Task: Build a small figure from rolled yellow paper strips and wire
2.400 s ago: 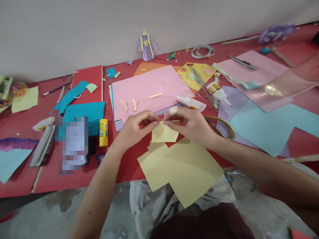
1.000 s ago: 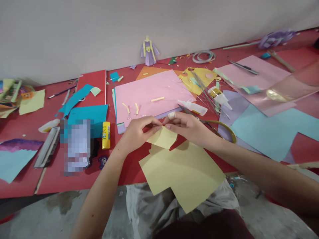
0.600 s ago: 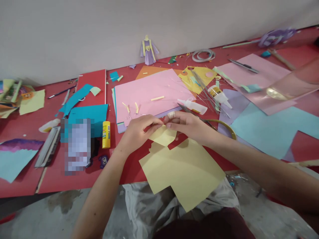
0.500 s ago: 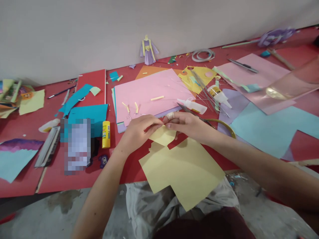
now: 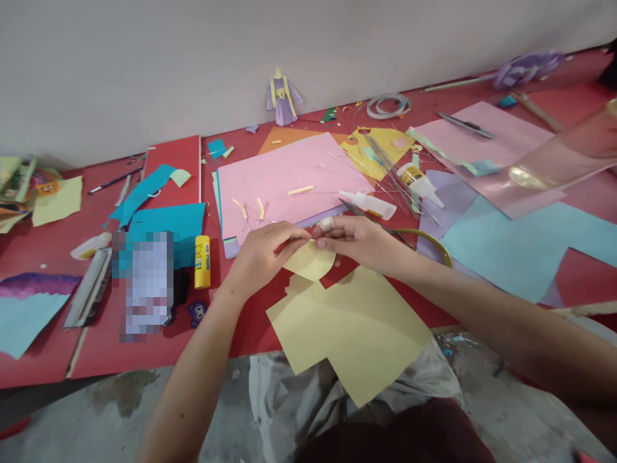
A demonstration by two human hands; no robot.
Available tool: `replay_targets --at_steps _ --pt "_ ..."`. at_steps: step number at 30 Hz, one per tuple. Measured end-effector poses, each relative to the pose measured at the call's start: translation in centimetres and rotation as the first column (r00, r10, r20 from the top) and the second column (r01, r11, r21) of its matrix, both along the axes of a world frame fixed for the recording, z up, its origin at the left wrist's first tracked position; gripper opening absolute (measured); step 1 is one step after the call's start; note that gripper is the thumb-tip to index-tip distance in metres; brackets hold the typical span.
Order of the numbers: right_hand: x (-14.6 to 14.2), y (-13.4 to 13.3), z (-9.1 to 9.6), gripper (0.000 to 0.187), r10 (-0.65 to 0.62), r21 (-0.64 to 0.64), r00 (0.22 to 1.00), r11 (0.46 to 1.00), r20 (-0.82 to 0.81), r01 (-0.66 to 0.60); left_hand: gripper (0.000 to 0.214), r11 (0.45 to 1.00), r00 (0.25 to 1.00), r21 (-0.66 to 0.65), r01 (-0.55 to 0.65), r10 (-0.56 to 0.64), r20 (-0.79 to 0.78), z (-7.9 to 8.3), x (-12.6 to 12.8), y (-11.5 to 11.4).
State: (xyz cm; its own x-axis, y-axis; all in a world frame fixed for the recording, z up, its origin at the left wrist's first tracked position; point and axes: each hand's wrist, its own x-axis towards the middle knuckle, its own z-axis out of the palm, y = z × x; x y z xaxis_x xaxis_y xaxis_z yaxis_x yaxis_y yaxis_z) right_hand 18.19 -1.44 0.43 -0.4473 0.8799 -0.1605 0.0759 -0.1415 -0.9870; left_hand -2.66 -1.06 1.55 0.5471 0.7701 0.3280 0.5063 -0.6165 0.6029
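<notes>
Between them, my left hand and my right hand pinch the top edge of a small yellow paper piece. The fingertips of both hands nearly meet there, and the exact fold or grip is partly hidden. One right finger has a pale band around it. Just below lies a larger yellow sheet with cut-out corners, hanging over the table's front edge toward my lap. Scissors with yellow handles lie partly hidden behind my right hand.
A pink sheet stack lies ahead, with small rolled yellow strips on it. Glue bottles and wires are to its right. A glue stick stands left of my hand. A purple paper dress figure leans on the wall.
The small yellow paper now bows into a more rounded curve between my fingers. Both hands keep their pinch, and the whole view has shifted slightly.
</notes>
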Motion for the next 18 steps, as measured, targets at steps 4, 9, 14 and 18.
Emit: replay_targets --at_steps 4,9,14,18 --pt "-0.02 -0.16 0.02 0.027 0.077 -0.035 0.997 0.996 0.001 -0.077 0.009 0.998 0.999 0.055 -0.019 0.017 0.042 0.09 -0.03 -0.10" --pt "-0.12 -0.42 0.39 0.026 0.146 -0.134 0.987 0.979 -0.061 -0.153 0.010 0.999 0.997 -0.040 -0.017 0.020 0.071 0.40 -0.06 -0.13" --pt "-0.05 -0.50 0.46 0.023 0.153 -0.076 0.988 0.985 0.003 -0.152 0.015 0.981 0.994 -0.189 -0.037 0.055 0.090 0.52 -0.04 -0.06" --pt "0.01 -0.82 0.39 0.025 0.069 0.187 0.962 0.975 0.265 -0.121 0.017 0.966 0.994 -0.255 -0.050 0.074 0.085 0.42 -0.12 0.06"
